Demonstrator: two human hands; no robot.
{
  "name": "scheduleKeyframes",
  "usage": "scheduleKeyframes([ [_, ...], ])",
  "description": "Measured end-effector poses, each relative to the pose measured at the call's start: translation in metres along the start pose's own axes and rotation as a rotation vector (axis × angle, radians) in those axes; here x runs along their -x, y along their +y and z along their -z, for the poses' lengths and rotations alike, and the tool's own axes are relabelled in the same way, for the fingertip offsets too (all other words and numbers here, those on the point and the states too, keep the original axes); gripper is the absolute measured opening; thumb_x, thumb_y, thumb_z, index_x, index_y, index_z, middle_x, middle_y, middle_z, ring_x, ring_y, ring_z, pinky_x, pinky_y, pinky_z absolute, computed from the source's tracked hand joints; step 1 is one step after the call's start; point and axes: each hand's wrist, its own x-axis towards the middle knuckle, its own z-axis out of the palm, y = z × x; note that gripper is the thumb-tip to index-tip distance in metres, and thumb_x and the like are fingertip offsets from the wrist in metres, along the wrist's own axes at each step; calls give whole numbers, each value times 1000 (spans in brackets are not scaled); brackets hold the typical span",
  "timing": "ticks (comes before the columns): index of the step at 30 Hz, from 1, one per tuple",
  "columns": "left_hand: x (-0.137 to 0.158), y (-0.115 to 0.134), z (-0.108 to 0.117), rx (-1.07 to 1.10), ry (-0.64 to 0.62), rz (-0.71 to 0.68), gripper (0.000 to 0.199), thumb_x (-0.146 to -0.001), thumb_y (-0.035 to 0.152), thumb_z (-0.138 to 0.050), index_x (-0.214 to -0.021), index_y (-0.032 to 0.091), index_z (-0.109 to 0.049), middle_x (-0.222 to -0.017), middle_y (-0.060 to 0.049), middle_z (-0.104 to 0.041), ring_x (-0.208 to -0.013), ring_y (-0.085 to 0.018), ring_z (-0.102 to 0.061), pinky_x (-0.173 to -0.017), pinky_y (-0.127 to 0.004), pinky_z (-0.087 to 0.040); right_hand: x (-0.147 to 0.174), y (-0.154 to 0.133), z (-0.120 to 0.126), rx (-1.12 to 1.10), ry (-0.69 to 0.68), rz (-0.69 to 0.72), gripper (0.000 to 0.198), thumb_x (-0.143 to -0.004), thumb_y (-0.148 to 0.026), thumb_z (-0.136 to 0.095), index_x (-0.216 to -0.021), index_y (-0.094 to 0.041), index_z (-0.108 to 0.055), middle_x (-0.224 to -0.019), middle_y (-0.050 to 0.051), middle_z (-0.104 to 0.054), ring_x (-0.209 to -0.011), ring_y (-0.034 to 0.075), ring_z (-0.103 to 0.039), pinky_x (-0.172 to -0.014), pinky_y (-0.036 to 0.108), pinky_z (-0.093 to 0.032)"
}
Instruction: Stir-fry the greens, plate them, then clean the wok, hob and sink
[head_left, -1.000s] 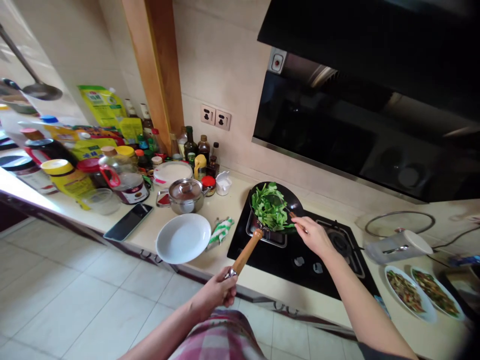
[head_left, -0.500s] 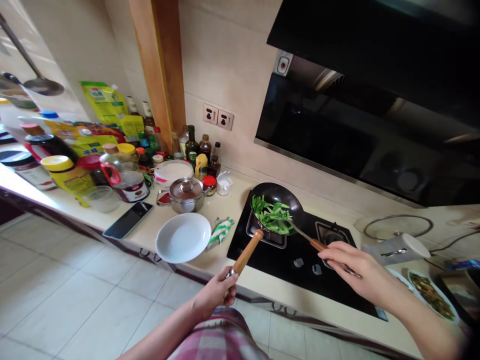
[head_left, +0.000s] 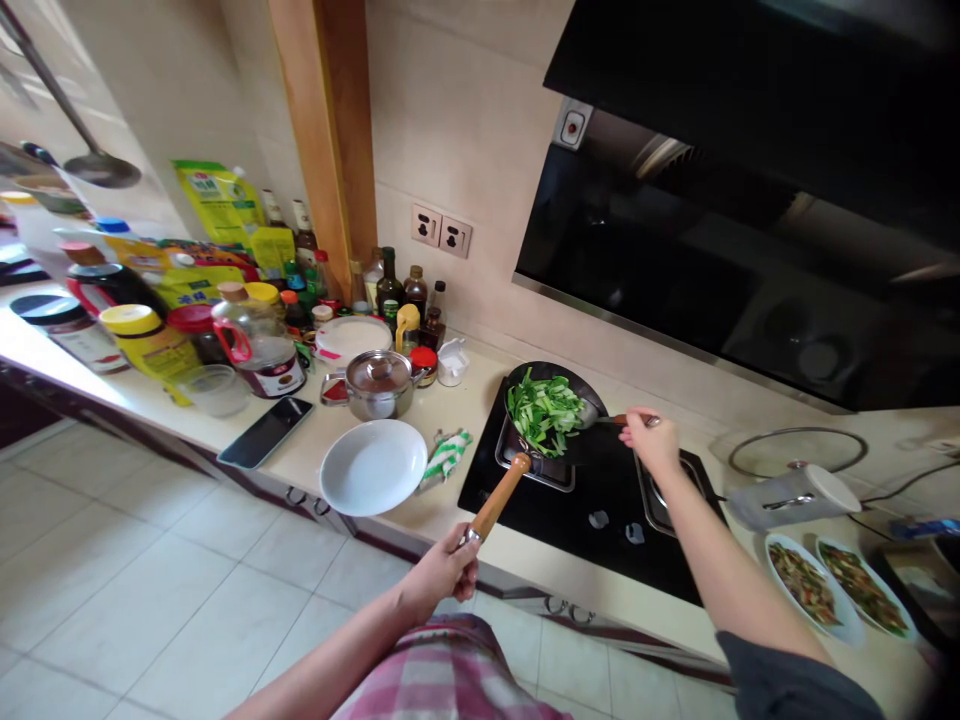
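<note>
My left hand [head_left: 446, 573] is closed around the end of the wooden handle of a black wok [head_left: 589, 386], which sits on the left burner. Chopped green leafy vegetables [head_left: 544, 408] lie heaped inside the wok. Held by its wood-and-metal handle in my closed right hand [head_left: 651, 440] is a spatula [head_left: 602, 420]. Its metal blade is in the wok at the right side of the greens, partly hidden by them. A white plate [head_left: 373, 468] stands on the counter left of the stove, beside a green-and-white cloth [head_left: 448, 455].
Left of the black gas stove [head_left: 555, 530] stand a lidded steel pot [head_left: 379, 388], a phone [head_left: 266, 432] and several bottles and jars. Two plates of cooked food [head_left: 806, 582] sit at right, below a glass lid [head_left: 796, 455]. A range hood [head_left: 697, 290] overhangs the stove.
My right hand has moved forward and left, closer to the wok, with the spatula now lying flatter. The greens have shifted into a heap. My left hand stays on the wok handle.
</note>
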Motion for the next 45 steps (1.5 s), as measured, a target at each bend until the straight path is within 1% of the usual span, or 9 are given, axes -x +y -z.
scheduleKeyframes([
  [3,-1,-2,-1,2,0,2,62,-63,69,-59,-98,21,-38,-50,9,-50,-37,-9,-46,-40,-22,-27,11,5,-19,-114,-80,-20,40,-78,-45,-53,-98,-13,-67,-68,7,-69,-61,18,-68,-58,28,-55],
  [9,-2,-3,-2,7,17,22,64,-61,71,-59,-95,22,-37,-49,10,-49,-35,-8,-43,-40,-22,-23,39,16,-39,226,-34,489,29,-88,-33,-46,-103,-22,-68,-96,7,-70,-77,17,-67,-75,30,-55],
  [12,-1,-1,-2,-3,20,39,64,-62,70,-59,-98,22,-37,-48,11,-48,-35,-9,-43,-40,-22,-23,62,30,-49,244,-179,652,30,-91,-25,-41,-108,-22,-65,-109,8,-66,-88,16,-67,-79,28,-55],
  [16,0,1,-1,-16,1,16,58,-66,67,-58,-98,22,-39,-49,10,-47,-36,-9,-42,-41,-23,-25,87,23,-10,342,-418,810,32,-90,-19,-42,-110,-28,-65,-123,7,-60,-98,16,-65,-83,29,-55],
  [20,3,3,-1,-15,-16,27,51,-72,63,-56,-99,22,-41,-49,9,-47,-37,-9,-42,-42,-23,-26,94,-32,48,340,-445,746,28,-90,-26,-45,-107,-28,-67,-111,5,-66,-86,15,-67,-76,26,-55],
  [24,6,4,-4,-38,-35,23,48,-74,64,-54,-95,22,-40,-50,9,-48,-37,-8,-42,-42,-22,-26,90,-72,42,330,-483,629,23,-86,-27,-50,-98,-29,-70,-100,1,-71,-75,14,-66,-68,26,-53],
  [37,13,-5,0,20,-74,-7,45,-73,53,-61,-97,21,-43,-57,5,-54,-45,-10,-49,-49,-24,-38,-11,-15,21,34,-107,-126,33,-85,-34,-48,-100,-9,-63,-64,10,-67,-54,19,-64,-57,33,-51],
  [41,10,-8,-1,9,-51,7,47,-71,56,-61,-97,21,-42,-55,6,-54,-43,-11,-49,-46,-24,-35,8,-9,-4,-41,-167,-39,35,-86,-36,-47,-104,-11,-63,-73,8,-69,-63,16,-66,-59,27,-52],
  [45,10,-5,-4,-3,-32,16,51,-68,58,-61,-97,21,-41,-53,6,-54,-40,-10,-47,-44,-24,-33,19,-2,-10,233,-157,357,23,-84,-33,-53,-98,-23,-68,-82,3,-70,-72,17,-66,-69,29,-52],
])
